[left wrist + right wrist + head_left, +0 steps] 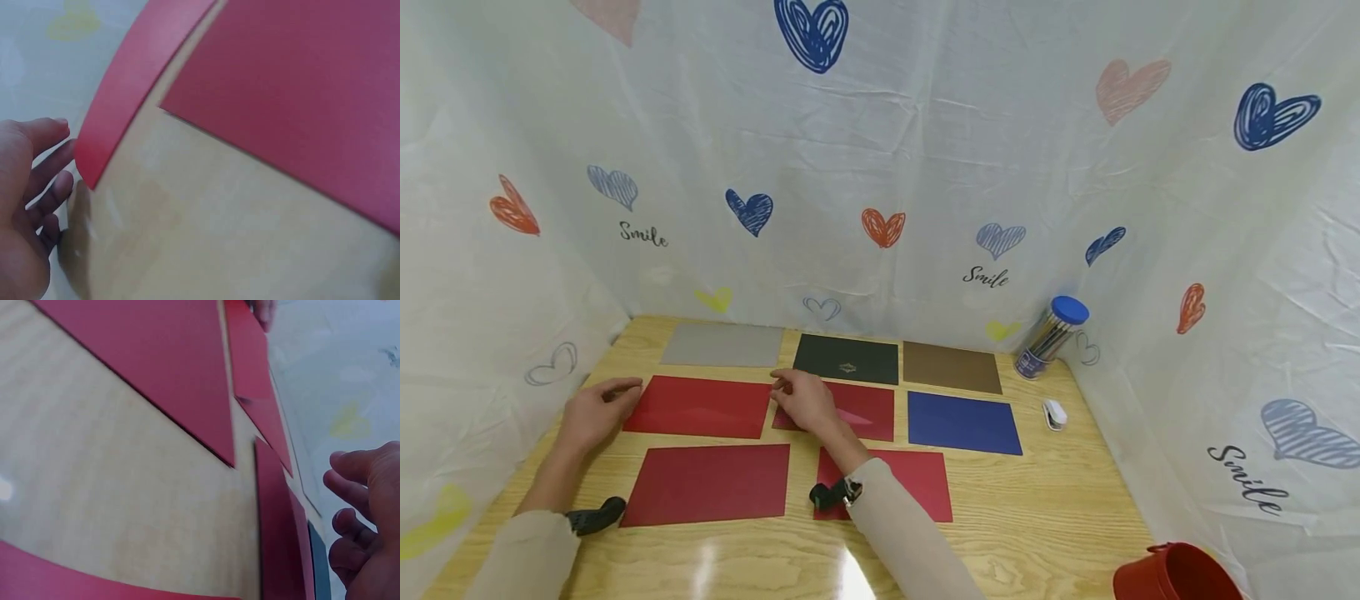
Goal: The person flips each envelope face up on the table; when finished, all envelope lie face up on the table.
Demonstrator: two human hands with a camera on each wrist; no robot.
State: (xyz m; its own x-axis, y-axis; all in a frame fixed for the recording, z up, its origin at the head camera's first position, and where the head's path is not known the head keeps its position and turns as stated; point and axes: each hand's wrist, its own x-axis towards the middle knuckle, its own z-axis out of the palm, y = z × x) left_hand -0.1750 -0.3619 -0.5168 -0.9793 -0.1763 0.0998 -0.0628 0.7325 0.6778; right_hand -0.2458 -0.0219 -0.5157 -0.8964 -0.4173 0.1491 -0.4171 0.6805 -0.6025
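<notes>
A bright red rectangular card (pixel 700 407) lies flat at the left of the middle row. At its left edge is my left hand (pixel 601 412), fingers loosely bent, fingertips right by the card's corner in the left wrist view. My right hand (pixel 805 400) hovers over the left part of a crimson card (pixel 865 412), overlapping it in the head view. Its fingers (pixel 350 487) are loosely curled with nothing between them. Nearer to me lie a dark red card (pixel 707 485) and another crimson card (pixel 917 479), the latter partly hidden by my right forearm.
Along the back lie a grey card (pixel 722 345), a dark green card (pixel 842 358) with a gold emblem and a brown card (pixel 951 367). A blue card (pixel 964 422) is to the right. Beyond stand a blue-lidded jar (pixel 1051 337), a white stapler (pixel 1055 414) and a red bucket (pixel 1180 571).
</notes>
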